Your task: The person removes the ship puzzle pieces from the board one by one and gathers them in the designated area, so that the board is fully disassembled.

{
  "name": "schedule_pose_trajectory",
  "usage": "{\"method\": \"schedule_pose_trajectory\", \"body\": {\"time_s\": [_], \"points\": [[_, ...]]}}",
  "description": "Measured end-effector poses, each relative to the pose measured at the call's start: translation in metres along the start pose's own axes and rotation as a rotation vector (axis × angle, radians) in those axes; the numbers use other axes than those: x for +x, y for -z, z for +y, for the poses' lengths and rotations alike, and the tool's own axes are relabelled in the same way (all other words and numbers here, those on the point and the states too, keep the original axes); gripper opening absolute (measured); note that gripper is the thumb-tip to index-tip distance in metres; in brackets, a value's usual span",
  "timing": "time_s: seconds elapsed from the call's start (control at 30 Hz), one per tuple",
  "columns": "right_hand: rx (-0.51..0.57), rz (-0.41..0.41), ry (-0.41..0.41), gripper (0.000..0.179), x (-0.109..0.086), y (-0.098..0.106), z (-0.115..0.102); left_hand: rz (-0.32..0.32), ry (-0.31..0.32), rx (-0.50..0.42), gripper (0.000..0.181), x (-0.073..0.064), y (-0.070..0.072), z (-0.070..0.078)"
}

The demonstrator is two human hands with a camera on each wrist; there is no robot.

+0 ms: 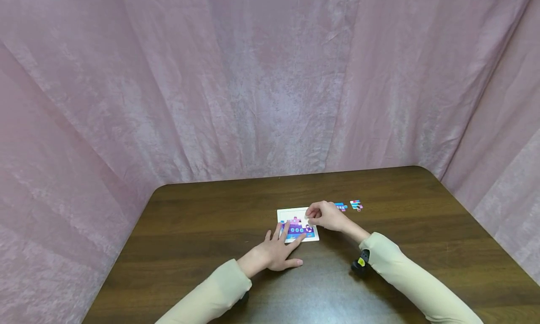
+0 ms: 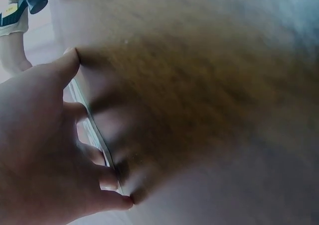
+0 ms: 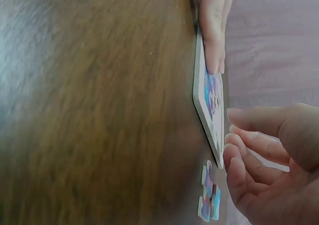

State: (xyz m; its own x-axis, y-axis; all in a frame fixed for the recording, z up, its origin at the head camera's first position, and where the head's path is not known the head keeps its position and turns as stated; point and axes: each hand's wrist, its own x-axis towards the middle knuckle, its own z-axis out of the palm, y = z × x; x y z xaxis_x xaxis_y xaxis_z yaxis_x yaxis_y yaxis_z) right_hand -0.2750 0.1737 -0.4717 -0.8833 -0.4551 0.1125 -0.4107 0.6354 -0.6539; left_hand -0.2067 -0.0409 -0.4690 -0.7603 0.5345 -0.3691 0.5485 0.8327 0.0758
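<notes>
A small jigsaw puzzle board with a white frame lies on the table, partly filled with purple, pink and blue pieces. My left hand rests on its lower left part, fingers spread and fairly straight, the thumb off to the side. Over the board's upper right part is my right hand, its fingers bent and the thumb close to them. The right wrist view shows a narrow gap between thumb and fingertips, with no piece seen in it. Loose puzzle pieces lie just beside the board, near the right hand.
The brown wooden table has rounded far corners. One loose piece lies right of the board, another partly behind the right hand. A pink curtain hangs behind the table. Dark wrist devices sit below the sleeves.
</notes>
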Motion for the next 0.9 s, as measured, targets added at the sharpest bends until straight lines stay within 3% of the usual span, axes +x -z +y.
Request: {"method": "schedule_pose_trajectory", "body": {"time_s": [0.5, 0.9], "points": [[-0.025, -0.093, 0.018, 0.026, 0.008, -0.008, -0.005, -0.052, -0.064, -0.097, 0.077, -0.002, 0.008, -0.010], [0.021, -0.117, -0.038, 0.020, 0.013, -0.012, -0.011, -0.052, -0.055, -0.078, 0.078, -0.002, 0.008, -0.010]]}}
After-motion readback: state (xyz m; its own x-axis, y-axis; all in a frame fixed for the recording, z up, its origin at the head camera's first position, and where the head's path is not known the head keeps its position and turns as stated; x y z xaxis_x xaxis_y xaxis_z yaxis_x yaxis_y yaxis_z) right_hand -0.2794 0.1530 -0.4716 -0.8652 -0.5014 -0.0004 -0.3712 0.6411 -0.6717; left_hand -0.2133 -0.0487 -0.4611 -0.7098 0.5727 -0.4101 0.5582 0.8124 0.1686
